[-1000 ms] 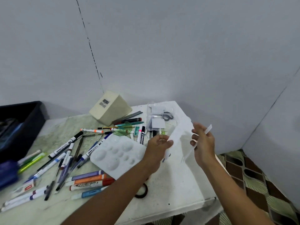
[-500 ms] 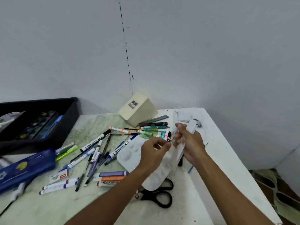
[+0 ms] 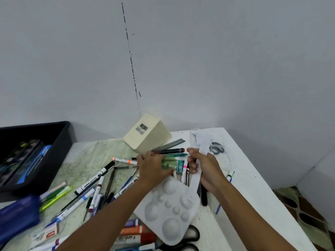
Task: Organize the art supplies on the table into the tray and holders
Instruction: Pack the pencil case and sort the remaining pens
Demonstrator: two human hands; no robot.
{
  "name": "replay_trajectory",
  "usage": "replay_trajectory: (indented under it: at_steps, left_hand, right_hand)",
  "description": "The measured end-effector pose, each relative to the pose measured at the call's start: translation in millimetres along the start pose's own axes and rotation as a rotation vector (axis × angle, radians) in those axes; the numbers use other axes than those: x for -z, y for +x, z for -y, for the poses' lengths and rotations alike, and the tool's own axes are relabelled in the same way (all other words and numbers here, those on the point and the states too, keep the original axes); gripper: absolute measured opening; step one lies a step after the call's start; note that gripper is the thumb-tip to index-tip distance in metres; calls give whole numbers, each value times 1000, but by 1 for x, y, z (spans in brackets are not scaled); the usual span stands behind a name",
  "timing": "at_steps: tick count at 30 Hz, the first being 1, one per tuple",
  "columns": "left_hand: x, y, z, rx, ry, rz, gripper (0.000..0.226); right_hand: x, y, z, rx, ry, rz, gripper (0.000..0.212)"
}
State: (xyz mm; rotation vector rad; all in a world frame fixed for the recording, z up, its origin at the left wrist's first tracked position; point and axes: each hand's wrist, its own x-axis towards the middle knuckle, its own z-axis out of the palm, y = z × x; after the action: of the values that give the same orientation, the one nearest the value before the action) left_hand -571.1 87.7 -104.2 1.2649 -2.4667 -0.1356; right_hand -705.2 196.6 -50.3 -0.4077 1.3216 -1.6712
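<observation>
While the right hand (image 3: 203,169) had drawn its white paper strip (image 3: 196,176) in from the table's right side and gripped it, the left hand (image 3: 154,169) had reached farther, fingers closing on a green piece (image 3: 169,161). Markers (image 3: 96,178) and the white palette (image 3: 170,205) lay unsorted; the black tray (image 3: 59,142) sat far left.

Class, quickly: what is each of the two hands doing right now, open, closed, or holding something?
Left hand: fingers reach onto the translucent green plastic piece; whether it grips cannot be told.
Right hand: closed, holding a white paper strip.
</observation>
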Motion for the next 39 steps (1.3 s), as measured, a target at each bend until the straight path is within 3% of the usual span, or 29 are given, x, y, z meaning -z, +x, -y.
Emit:
replay_trajectory:
  at_steps: [4, 7, 10, 13, 15, 18, 24, 28, 34, 39]
  left_hand:
    - [-4, 4, 5, -35, -120, -155, 57]
    - [4, 5, 3, 31, -501, -186, 60]
    - [19, 8, -6, -25, -877, -131, 54]
    - [32, 7, -19, -131, -964, -68, 56]
    - [35, 4, -25, -200, -928, -79, 52]
    - [30, 1, -28, -258, -839, -110, 53]
    - [22, 10, -13, -136, -820, -165, 48]
    - [16, 27, 1, -119, -631, -110, 30]
    - [2, 49, 4, -193, -204, 129, 35]
    - [-12, 53, 2, -200, 46, 126, 20]
  right_hand:
    - [-2, 7, 3, -18, 107, 1, 9]
    - [-5, 12, 7, -14, 168, -20, 11]
    - [-12, 18, 9, -1, 140, -7, 25]
    - [-20, 20, 7, 23, 137, 114, 52]
    - [-26, 20, 5, 32, 186, 156, 41]
    - [-35, 19, 6, 39, 133, 65, 16]
    - [-25, 29, 4, 26, 27, -45, 17]
    - [-14, 28, 10, 42, 92, 27, 18]
    - [0, 25, 19, 36, 172, 47, 16]
    - [13, 23, 23, 26, 183, 48, 18]
